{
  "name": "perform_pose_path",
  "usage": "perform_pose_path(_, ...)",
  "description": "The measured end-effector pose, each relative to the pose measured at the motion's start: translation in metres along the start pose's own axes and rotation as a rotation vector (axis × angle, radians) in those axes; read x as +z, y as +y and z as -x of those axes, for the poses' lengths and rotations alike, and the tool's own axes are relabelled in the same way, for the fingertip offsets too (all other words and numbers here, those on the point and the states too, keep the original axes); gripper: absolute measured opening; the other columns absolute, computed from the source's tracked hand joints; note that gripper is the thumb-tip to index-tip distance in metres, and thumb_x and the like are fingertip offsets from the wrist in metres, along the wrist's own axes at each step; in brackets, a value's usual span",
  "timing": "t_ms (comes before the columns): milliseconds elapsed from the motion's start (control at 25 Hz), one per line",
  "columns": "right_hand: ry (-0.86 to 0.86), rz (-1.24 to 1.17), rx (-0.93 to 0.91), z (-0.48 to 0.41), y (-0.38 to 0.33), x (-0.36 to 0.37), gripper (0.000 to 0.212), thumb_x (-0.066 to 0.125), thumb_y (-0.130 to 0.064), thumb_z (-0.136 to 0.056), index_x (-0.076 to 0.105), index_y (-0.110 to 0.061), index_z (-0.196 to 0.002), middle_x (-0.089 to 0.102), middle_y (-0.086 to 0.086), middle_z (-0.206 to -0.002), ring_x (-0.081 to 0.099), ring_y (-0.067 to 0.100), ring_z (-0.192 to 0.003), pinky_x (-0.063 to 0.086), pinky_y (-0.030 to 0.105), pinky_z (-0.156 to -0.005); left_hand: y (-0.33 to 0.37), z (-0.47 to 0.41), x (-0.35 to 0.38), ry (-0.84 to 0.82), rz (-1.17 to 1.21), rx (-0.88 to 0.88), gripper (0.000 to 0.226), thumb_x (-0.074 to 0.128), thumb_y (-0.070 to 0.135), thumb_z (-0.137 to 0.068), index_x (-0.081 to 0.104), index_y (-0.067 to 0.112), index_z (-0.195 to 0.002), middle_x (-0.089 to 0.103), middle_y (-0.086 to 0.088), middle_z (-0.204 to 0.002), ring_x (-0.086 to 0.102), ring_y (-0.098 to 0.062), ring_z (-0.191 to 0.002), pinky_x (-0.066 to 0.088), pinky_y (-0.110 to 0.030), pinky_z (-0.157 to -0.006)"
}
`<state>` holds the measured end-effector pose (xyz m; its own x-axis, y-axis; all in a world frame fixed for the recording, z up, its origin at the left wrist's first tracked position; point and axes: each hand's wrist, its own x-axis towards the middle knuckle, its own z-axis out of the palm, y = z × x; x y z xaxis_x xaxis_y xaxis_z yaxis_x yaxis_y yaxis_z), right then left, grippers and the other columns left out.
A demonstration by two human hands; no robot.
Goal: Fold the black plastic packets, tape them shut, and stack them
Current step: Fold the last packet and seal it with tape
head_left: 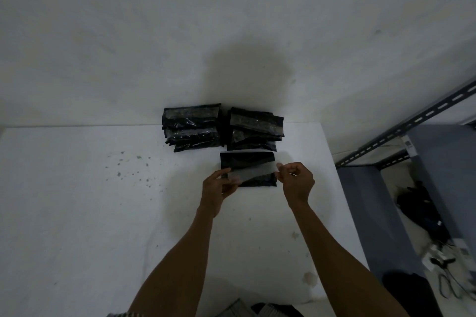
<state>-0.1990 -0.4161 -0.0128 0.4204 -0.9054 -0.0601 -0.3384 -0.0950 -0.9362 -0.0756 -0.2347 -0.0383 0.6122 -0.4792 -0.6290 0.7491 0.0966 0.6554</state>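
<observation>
Packet lengthwise left-right, tape strip slanted

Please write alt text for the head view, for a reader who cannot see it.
A left hand and a right hand each pinch one end of a clear tape strip over a folded black packet on a white table. Two stacks of taped packets stand behind it.

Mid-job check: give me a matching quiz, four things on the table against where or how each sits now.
Things:
1 tape strip
2 loose packet
3 left stack
4 right stack

States:
a lies alone, nearest the person
b pinched between left hand and right hand
c at the wall, top packet skewed
d at the wall, top packet straight

Pairs: 1-b; 2-a; 3-d; 4-c
</observation>
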Motion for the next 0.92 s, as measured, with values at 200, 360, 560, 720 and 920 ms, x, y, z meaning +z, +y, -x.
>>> perform_pose_path(200, -0.001, 0.019, -0.009, -0.004, 0.002, -0.002, 0.019, 0.078, -0.020, -0.085, 0.063, -0.014, -0.073, 0.069, 0.002, -0.064, 0.073, 0.017, -0.063, 0.059, 0.054, -0.066, 0.002, -0.002, 0.006, 0.027, 0.013, -0.003, 0.025, 0.062, 0.010, -0.092, 0.066, -0.003, -0.113, 0.071, -0.024, -0.100, 0.068, -0.039, -0.096, 0.058, -0.039, -0.080)
perform_pose_path(360, -0.003, 0.025, 0.047, -0.001, 0.003, 0.002, 0.019, 0.078, -0.025, -0.084, 0.065, -0.019, -0.073, 0.069, 0.000, -0.065, 0.072, 0.018, -0.063, 0.060, 0.050, -0.070, -0.001, -0.004, 0.006, 0.080, -0.064, 0.110, 0.040, 0.072, -0.009, -0.080, 0.061, -0.002, -0.118, 0.070, -0.028, -0.099, 0.070, -0.038, -0.092, 0.061, -0.035, -0.076)
perform_pose_path(560, 0.028, 0.074, 0.149, 0.002, 0.017, 0.009, 0.019, 0.080, -0.030, -0.082, 0.067, -0.024, -0.070, 0.069, -0.004, -0.063, 0.070, 0.016, -0.061, 0.061, 0.047, -0.070, -0.001, -0.010, 0.002, 0.161, -0.155, 0.123, 0.029, 0.071, -0.004, -0.083, 0.067, 0.002, -0.111, 0.072, -0.024, -0.087, 0.071, -0.028, -0.071, 0.056, -0.029, -0.062)
perform_pose_path(720, 0.023, 0.000, 0.291, -0.002, 0.031, 0.009, 0.013, 0.082, -0.016, -0.079, 0.071, -0.014, -0.074, 0.071, 0.005, -0.064, 0.071, 0.024, -0.064, 0.061, 0.050, -0.070, -0.004, -0.015, -0.003, 0.219, -0.240, 0.137, 0.023, 0.075, 0.002, -0.081, 0.072, 0.008, -0.104, 0.074, -0.015, -0.089, 0.073, -0.027, -0.082, 0.061, -0.037, -0.071)
perform_pose_path(920, -0.028, -0.030, 0.246, -0.006, 0.040, 0.005, 0.015, 0.082, -0.010, -0.078, 0.069, -0.019, -0.078, 0.071, 0.009, -0.070, 0.070, 0.027, -0.068, 0.060, 0.052, -0.073, -0.004, -0.021, -0.008, 0.214, -0.313, 0.134, 0.023, 0.078, 0.002, -0.078, 0.073, 0.007, -0.100, 0.073, -0.016, -0.089, 0.071, -0.026, -0.080, 0.058, -0.030, -0.067)
